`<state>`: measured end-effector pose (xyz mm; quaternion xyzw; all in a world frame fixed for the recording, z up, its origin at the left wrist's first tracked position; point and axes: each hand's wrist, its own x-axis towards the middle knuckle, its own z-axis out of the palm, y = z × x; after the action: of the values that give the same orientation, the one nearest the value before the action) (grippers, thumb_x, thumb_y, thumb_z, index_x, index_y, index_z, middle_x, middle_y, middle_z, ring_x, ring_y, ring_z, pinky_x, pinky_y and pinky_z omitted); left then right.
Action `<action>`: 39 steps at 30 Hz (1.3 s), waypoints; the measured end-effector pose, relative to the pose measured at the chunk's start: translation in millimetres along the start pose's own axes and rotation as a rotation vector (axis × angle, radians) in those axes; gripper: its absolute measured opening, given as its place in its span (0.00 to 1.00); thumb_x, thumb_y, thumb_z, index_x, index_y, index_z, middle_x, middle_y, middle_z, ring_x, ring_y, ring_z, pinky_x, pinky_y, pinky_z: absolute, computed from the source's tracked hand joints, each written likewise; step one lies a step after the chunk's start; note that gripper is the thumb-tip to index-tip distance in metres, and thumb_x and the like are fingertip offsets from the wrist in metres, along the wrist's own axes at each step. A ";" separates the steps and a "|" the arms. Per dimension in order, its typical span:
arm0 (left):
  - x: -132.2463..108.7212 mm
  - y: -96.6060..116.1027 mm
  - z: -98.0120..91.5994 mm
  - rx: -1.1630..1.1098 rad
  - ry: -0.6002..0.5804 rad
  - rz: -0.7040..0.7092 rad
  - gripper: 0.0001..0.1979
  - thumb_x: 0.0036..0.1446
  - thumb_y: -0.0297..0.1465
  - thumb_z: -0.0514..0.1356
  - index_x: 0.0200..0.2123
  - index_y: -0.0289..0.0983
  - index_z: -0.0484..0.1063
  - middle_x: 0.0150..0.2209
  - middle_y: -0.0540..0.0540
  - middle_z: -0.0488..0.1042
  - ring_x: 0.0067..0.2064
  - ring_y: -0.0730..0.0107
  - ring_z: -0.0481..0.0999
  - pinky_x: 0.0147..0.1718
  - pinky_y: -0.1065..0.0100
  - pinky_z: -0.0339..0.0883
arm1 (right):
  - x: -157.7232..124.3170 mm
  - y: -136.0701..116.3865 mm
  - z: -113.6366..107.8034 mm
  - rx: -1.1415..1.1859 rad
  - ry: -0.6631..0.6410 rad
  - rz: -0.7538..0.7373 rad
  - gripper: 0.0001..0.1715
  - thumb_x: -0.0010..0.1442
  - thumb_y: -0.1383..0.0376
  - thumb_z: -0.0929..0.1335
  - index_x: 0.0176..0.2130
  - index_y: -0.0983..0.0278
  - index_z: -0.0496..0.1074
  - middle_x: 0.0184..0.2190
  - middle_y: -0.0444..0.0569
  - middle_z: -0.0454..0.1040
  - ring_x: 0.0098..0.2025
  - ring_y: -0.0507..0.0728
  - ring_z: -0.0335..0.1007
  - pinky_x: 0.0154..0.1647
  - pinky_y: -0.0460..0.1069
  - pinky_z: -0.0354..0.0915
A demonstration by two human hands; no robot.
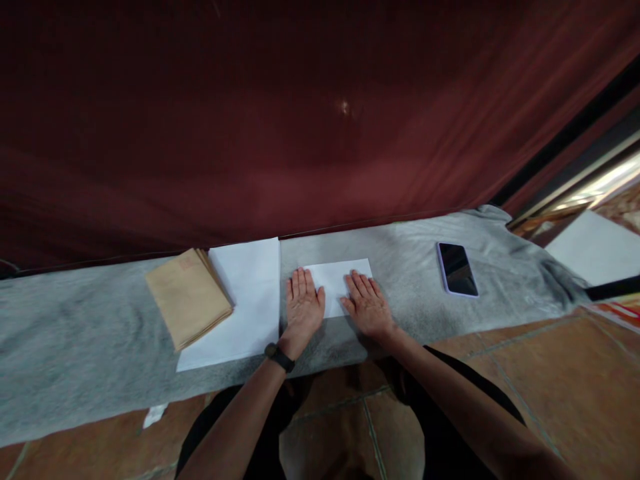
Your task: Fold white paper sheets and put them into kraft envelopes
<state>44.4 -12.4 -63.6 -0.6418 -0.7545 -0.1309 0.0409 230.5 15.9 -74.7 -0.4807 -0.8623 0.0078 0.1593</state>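
A small white sheet of paper [334, 280], which looks folded, lies flat on the grey cloth [405, 293]. My left hand [304, 303] rests palm down over its left end, fingers stretched out. Over the right end lies my right hand [367, 303], also flat with its fingers apart. Neither hand grips anything. Left of my left hand is a larger stack of white paper [255, 287]. Several brown envelopes [187, 297] sit in a pile, partly on top of that stack and covering its left side.
A phone with a purple case [457, 269] lies on the cloth to the right. Behind the cloth rises a dark red panel [300, 133]. Below the front edge is a tiled floor [565, 380], with a white scrap [155, 415] at the cloth's edge.
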 end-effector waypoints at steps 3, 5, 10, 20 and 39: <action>-2.2 9.9 -1.6 -0.015 -0.022 0.053 0.31 0.70 0.35 0.45 0.71 0.24 0.50 0.73 0.32 0.50 0.75 0.52 0.44 0.72 0.46 0.42 | 0.0 0.0 0.0 0.004 -0.001 0.001 0.35 0.73 0.53 0.58 0.71 0.67 0.56 0.71 0.57 0.57 0.72 0.64 0.53 0.71 0.61 0.50; -5.6 17.7 -1.1 -0.043 -0.069 0.122 0.31 0.70 0.34 0.44 0.72 0.26 0.50 0.74 0.34 0.49 0.75 0.55 0.43 0.72 0.48 0.43 | 0.4 -0.3 -0.2 0.005 -0.002 0.007 0.35 0.73 0.53 0.58 0.71 0.67 0.57 0.71 0.57 0.57 0.72 0.65 0.53 0.71 0.61 0.50; -15.6 25.7 0.9 -0.065 -0.143 0.200 0.30 0.71 0.33 0.43 0.72 0.27 0.50 0.73 0.35 0.51 0.75 0.55 0.45 0.72 0.47 0.44 | 0.2 2.6 -1.5 0.015 -0.006 -0.007 0.34 0.74 0.54 0.58 0.71 0.67 0.57 0.71 0.56 0.58 0.71 0.64 0.55 0.71 0.60 0.50; -17.0 28.2 -0.5 -0.017 -0.109 0.176 0.29 0.70 0.34 0.46 0.71 0.31 0.53 0.73 0.35 0.53 0.74 0.52 0.48 0.71 0.43 0.45 | 21.3 3.1 -13.4 0.058 -0.067 0.008 0.30 0.74 0.59 0.55 0.67 0.68 0.64 0.69 0.55 0.62 0.71 0.63 0.56 0.73 0.62 0.47; -16.1 28.7 -7.5 0.019 -0.168 0.202 0.28 0.71 0.32 0.45 0.70 0.29 0.56 0.72 0.34 0.54 0.74 0.50 0.48 0.71 0.43 0.45 | 46.0 -2.7 3.8 0.126 -0.062 -0.104 0.29 0.74 0.58 0.58 0.69 0.65 0.61 0.71 0.54 0.58 0.73 0.63 0.52 0.74 0.63 0.47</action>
<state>74.5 -25.7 -55.9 -0.7229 -0.6879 -0.0649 -0.0037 204.8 53.2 -65.5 -0.4239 -0.8884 0.0684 0.1627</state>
